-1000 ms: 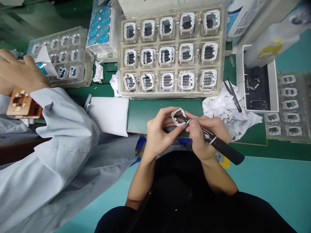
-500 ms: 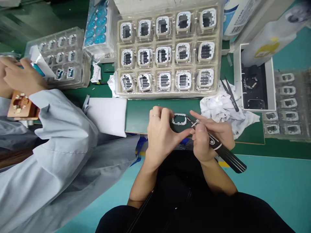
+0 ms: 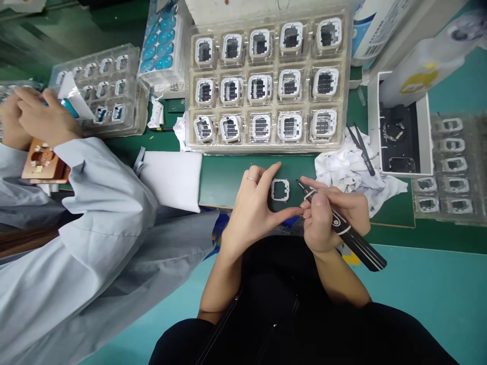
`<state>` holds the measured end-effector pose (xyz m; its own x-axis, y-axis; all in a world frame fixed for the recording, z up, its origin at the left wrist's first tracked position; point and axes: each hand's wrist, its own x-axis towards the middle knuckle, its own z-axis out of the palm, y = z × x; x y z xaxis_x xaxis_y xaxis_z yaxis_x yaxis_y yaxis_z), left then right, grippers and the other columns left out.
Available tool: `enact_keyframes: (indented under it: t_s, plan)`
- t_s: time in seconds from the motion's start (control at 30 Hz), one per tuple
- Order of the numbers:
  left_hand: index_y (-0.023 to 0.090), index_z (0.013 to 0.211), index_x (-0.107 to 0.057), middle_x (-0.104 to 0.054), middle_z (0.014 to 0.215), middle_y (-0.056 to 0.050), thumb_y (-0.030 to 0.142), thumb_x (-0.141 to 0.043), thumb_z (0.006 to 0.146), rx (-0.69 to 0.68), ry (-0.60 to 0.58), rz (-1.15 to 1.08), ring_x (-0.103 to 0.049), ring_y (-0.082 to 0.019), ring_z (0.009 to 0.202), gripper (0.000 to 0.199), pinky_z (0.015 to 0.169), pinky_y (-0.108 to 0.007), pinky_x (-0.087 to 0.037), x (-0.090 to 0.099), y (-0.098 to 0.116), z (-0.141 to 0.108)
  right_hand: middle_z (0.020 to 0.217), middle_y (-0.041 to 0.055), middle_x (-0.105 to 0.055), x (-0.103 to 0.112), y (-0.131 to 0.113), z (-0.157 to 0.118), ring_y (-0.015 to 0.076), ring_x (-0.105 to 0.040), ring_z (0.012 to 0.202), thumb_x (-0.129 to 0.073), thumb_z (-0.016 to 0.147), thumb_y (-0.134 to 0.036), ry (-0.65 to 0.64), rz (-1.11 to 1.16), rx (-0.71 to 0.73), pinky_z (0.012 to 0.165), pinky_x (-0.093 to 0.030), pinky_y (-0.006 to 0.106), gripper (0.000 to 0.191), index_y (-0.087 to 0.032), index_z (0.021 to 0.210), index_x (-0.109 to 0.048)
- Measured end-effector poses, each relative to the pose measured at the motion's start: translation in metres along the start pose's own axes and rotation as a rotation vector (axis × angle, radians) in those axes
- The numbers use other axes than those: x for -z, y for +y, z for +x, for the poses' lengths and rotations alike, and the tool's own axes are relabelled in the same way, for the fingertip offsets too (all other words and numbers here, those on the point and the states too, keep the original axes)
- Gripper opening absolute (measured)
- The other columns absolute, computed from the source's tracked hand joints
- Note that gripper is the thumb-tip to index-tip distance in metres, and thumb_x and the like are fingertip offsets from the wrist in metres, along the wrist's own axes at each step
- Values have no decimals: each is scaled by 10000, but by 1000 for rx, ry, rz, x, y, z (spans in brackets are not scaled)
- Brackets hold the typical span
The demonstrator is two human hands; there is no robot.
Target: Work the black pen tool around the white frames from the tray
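Note:
A small whitish watch-case frame [image 3: 280, 199] with rounded corners lies on the green mat, in the gap between my left thumb and forefinger. My left hand [image 3: 251, 210] is open, its thumb and forefinger spread around the frame and apart from it. A black pen-shaped tool [image 3: 353, 240] with a round button and silver stripes is gripped in my right hand [image 3: 322, 215]. Its narrow tip points to the upper left, just right of the frame and not touching it. The left thumb tip reaches close to the right hand's fingers.
A clear tray [image 3: 266, 148] of similar frames stands behind my hands. Black tweezers [image 3: 361, 151] lie on a crumpled white cloth [image 3: 333, 170], beside a white box [image 3: 429, 147]. At left, a co-worker's hands [image 3: 47, 119] work near another tray [image 3: 133, 114] and white foam [image 3: 171, 180].
The tool tip has drawn off the frame to the right. My left forefinger has lifted away and spread from the frame, which now sits turned more upright. The view has shifted slightly.

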<state>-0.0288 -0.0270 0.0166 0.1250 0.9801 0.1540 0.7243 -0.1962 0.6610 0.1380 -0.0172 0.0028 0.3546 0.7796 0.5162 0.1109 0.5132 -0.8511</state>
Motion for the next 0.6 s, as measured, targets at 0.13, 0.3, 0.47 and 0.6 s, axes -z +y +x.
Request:
enact_keyframes:
  t_s: [0.13, 0.3, 0.47, 0.6]
  plan:
    - [292, 1558, -741, -716, 1410, -120, 334, -961, 1021, -33, -118, -58, -722, -333, 1329, 581, 1185, -501, -643, 20, -8, 4, 626, -53, -645, 4, 0, -2, 262, -829, 657, -809, 1116, -494, -44, -54, -51, 918, -848, 617, 331, -306, 868, -698]
    - [294, 1408, -773, -839, 1306, -65, 233, -941, 1004, -31, 66, -221, -797, -237, 1041, 441, 963, -377, -696, 12, -11, 2, 745, -55, -786, 3, 6, -4, 222, -828, 643, -813, 1120, -365, -97, 25, 6, 993, -850, 602, 123, -304, 1044, -739]
    - [279, 1448, -774, -875, 1192, -25, 243, -933, 1024, -59, 192, -388, -840, -160, 912, 454, 855, -260, -716, -7, -15, -4, 877, -6, -892, -1, 5, 0, 292, -962, 926, -831, 1109, -307, -208, -11, 27, 898, -853, 459, 109, -294, 1031, -755]
    - [276, 1417, -800, -890, 1166, -10, 240, -958, 1020, -90, 256, -374, -847, -130, 871, 429, 864, -225, -716, -11, -15, -6, 921, -16, -916, -3, 2, 4, 287, -973, 1003, -819, 1116, -258, -229, -34, 18, 879, -834, 386, 127, -309, 1020, -753]
